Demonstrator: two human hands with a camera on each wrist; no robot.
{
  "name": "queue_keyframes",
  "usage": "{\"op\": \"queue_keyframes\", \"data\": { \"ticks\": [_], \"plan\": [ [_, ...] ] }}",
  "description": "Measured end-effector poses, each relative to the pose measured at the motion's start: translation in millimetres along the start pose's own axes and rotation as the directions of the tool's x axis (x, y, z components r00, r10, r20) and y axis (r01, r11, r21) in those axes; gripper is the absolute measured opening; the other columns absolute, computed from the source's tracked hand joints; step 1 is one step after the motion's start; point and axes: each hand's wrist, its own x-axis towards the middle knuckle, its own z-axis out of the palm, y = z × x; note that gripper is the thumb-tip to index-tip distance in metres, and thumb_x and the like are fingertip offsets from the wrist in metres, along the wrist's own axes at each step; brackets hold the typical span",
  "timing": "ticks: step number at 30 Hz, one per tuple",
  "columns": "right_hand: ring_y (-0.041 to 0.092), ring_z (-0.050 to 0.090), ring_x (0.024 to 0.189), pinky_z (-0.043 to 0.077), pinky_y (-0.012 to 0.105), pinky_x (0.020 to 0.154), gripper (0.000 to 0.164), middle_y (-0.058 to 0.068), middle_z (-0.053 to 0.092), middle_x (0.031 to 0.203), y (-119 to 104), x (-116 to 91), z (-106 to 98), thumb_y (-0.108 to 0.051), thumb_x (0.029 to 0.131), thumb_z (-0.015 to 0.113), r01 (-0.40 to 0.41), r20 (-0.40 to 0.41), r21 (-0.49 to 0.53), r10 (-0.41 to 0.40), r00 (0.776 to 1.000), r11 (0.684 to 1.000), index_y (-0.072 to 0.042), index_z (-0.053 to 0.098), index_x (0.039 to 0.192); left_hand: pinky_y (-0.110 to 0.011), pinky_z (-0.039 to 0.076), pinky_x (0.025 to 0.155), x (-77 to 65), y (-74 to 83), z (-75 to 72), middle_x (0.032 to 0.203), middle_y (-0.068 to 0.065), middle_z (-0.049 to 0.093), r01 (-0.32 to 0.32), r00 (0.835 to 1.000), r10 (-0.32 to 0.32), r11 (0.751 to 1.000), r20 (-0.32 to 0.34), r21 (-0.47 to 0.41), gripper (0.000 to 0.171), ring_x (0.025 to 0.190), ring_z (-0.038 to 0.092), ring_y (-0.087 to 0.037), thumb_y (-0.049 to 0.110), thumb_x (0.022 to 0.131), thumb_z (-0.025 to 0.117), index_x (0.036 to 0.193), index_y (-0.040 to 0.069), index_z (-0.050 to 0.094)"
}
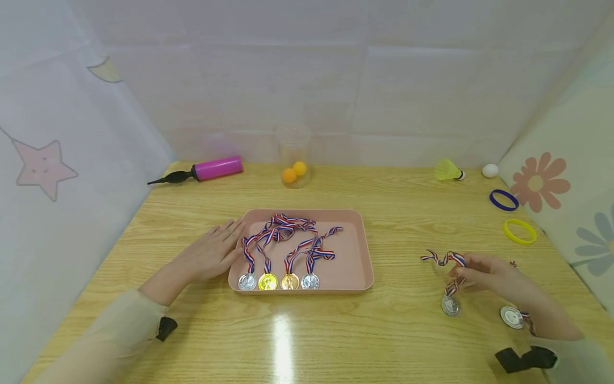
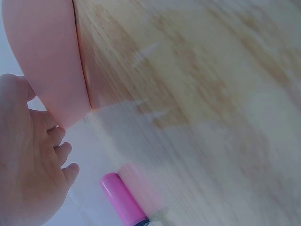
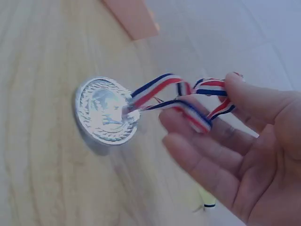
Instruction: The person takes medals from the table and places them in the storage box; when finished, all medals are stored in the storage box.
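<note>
My right hand [image 1: 496, 277] pinches the striped red, white and blue ribbon of a silver medal [image 1: 451, 305] at the right of the table. In the right wrist view that medal [image 3: 106, 110] hangs from the ribbon [image 3: 174, 89], close to the tabletop. Below my right wrist lies a second silver medal [image 1: 512, 317], its ribbon partly hidden by the arm. My left hand [image 1: 211, 253] touches the left side of a pink tray [image 1: 347, 256] with extended fingers. Inside the tray several medals stand in a row along the near wall, ribbons spread behind them.
Along the back are a pink hand pump [image 1: 218, 168], a clear canister [image 1: 294, 141] with two orange balls [image 1: 289, 175], a yellow shuttlecock [image 1: 447, 170] and a white ball [image 1: 490, 170]. A blue wristband [image 1: 503, 200] and a yellow wristband [image 1: 519, 231] lie at the right edge.
</note>
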Motion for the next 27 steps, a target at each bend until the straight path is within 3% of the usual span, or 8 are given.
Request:
{"op": "queue_keyframes", "data": {
  "ticks": [3,6,13,16,22,27],
  "plan": [
    [0.026,0.065,0.089,0.053,0.044,0.071,0.017,0.017,0.065,0.101,-7.0,0.0,-4.2,-0.010,0.100,0.039,0.006,0.001,0.074,-0.007,1.000,0.997,0.005,0.047,0.102,-0.050,0.016,0.108,-0.4,-0.4,0.0,0.149,-0.019,0.017,0.001,1.000,-0.001,1.000,0.000,0.001,0.058,0.135,0.016,-0.037,0.031,0.100,0.033,0.144,-0.005,0.020],
    [0.030,0.065,0.086,0.053,0.044,0.073,0.017,0.014,0.067,0.097,-14.0,1.0,-6.3,-0.011,0.101,0.037,-0.005,-0.041,0.040,0.006,0.999,0.999,0.004,0.045,0.103,-0.050,0.016,0.107,-0.7,-0.5,0.1,0.149,-0.019,0.017,0.001,1.000,-0.001,1.000,-0.002,0.002,0.058,0.134,0.016,-0.038,0.030,0.100,0.034,0.143,-0.006,0.020],
    [0.032,0.066,0.080,0.050,0.024,0.073,0.018,0.015,0.068,0.089,-31.5,6.7,-12.3,-0.018,0.101,0.039,-0.050,-0.180,-0.039,0.042,0.983,0.998,-0.003,0.048,0.106,-0.050,0.016,0.108,-1.4,-0.1,-0.6,0.149,-0.018,0.016,0.005,1.000,-0.005,1.000,-0.001,-0.004,0.058,0.135,0.015,-0.038,0.030,0.100,0.034,0.144,-0.005,0.020],
    [0.031,0.066,0.076,0.049,0.022,0.070,0.014,0.011,0.069,0.087,-40.3,10.0,-14.3,-0.018,0.100,0.040,-0.041,-0.211,-0.065,0.027,0.977,0.997,-0.007,0.047,0.105,-0.050,0.016,0.108,-1.4,-0.1,-0.6,0.150,-0.018,0.016,0.004,1.000,-0.004,1.000,-0.001,-0.007,0.058,0.135,0.015,-0.038,0.030,0.100,0.034,0.144,-0.005,0.019],
    [0.027,0.066,0.070,0.051,0.026,0.069,0.012,0.011,0.068,0.082,-57.3,23.0,-18.1,-0.013,0.100,0.040,0.057,-0.186,-0.098,-0.075,0.980,0.994,-0.003,0.047,0.102,-0.050,0.016,0.107,-1.0,-0.7,-0.3,0.149,-0.019,0.017,0.002,1.000,-0.002,1.000,-0.005,-0.008,0.057,0.134,0.016,-0.038,0.030,0.100,0.033,0.144,-0.005,0.020],
    [0.025,0.065,0.068,0.052,0.029,0.065,0.016,0.012,0.068,0.083,-74.7,37.6,-13.1,-0.015,0.098,0.045,0.071,-0.172,-0.120,-0.091,0.981,0.990,0.001,0.048,0.100,-0.050,0.015,0.108,-0.5,-0.5,-0.5,0.149,-0.018,0.017,0.000,1.000,0.000,1.000,0.000,-0.007,0.058,0.135,0.016,-0.038,0.031,0.101,0.032,0.144,-0.005,0.020]
  ]
}}
